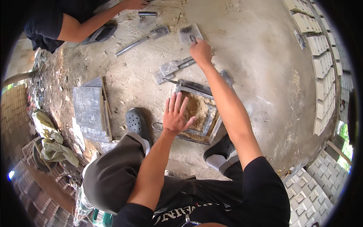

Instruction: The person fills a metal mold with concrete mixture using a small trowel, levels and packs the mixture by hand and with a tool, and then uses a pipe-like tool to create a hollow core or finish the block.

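Observation:
A rectangular metal mould [194, 90] lies on the ground between my feet, with tan sandy material [196, 108] in it. My left hand [176, 115], fingers spread, is over the mould's left side; whether it touches is hard to tell. Farther out, my right hand [201, 52] is closed around the dark handle of a flat, square-bladed trowel [187, 33], its blade at or just above the ground. Between that trowel and the mould lie a flat-bladed tool [170, 68] with a metal handle and a small grey plate [227, 77], partly behind my right forearm.
Another flat-bladed tool [158, 33] and a short metal tube [147, 14] lie near a co-worker's arm [87, 28]. Dark flat plates [89, 108] are stacked at left, near sacks [55, 145]. Pale cast blocks [319, 72] line the right, with patterned ones [306, 189] below.

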The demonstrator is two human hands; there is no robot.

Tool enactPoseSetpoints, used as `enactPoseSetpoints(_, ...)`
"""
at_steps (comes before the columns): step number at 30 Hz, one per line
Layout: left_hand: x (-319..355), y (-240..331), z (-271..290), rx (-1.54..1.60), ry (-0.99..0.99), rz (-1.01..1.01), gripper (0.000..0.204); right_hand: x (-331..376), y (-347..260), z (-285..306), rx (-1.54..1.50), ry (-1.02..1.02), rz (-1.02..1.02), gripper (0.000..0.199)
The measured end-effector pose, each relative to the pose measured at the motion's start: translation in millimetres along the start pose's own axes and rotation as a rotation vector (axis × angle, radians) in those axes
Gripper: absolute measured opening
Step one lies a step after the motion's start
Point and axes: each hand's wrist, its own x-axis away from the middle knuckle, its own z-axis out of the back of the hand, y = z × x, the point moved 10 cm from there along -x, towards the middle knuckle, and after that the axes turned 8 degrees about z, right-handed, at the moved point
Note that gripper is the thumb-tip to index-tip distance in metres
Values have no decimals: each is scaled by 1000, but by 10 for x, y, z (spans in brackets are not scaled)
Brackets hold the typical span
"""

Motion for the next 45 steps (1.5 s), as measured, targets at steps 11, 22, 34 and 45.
enactPoseSetpoints(11,-71,-27,68,67,30,6,84,-526,-56,195,7,22,82,32)
enactPoseSetpoints(22,-64,-29,36,77,2,30,83,-57,-118,132,22,174,-22,31)
enactPoseSetpoints(34,-70,-37,77,108,1,42,81,-1866,-31,-100,2,199,-20,35)
enactPoseSetpoints(45,-55,-41,105,121,0,19,80,-1587,246,557,-63,314,121,43)
